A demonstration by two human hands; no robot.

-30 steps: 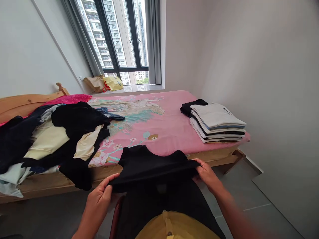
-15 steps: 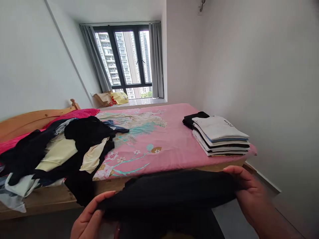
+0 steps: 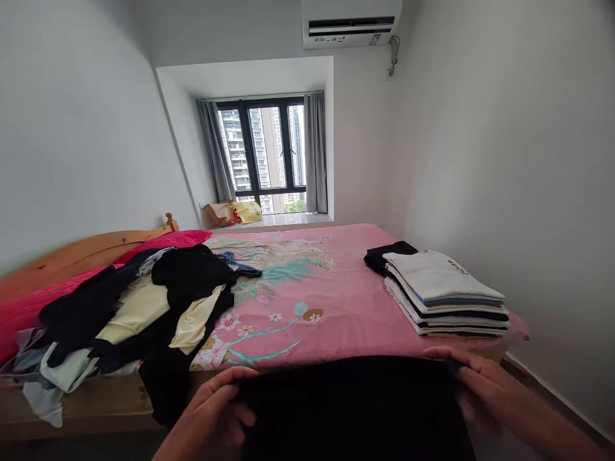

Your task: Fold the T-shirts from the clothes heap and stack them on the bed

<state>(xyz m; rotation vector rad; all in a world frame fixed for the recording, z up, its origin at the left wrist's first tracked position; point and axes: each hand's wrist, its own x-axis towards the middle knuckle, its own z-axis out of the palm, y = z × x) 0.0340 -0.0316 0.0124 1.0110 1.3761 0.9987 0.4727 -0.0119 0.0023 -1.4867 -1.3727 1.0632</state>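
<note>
Cloth (image 3: 355, 410), plain black, hangs between our two hands at the bottom of the view, in front of the near edge of the bed (image 3: 353, 307), its lower end running out of sight. Our left hand (image 3: 216, 403) pinches it near one upper corner, and our right hand (image 3: 485, 384) holds it near the other, so our hands stand well apart with the top edge spread between them. Just how firmly the right hand closes we cannot tell, since part of it is lost in shadow.

We take it to be light and soft, with no stiffness of its own: let one corner go and that side would likely droop. It ought to be neither fragile nor very slippery, so a modest pinch should do, and the corners seem the best places to hold, since they spread the full width. Gripped at the middle alone, it would probably sag into folds. On the bed, a loose heap of clothes (image 3: 192, 272) lies to our left and a stack of folded clothes (image 3: 442, 282) to our right
</note>
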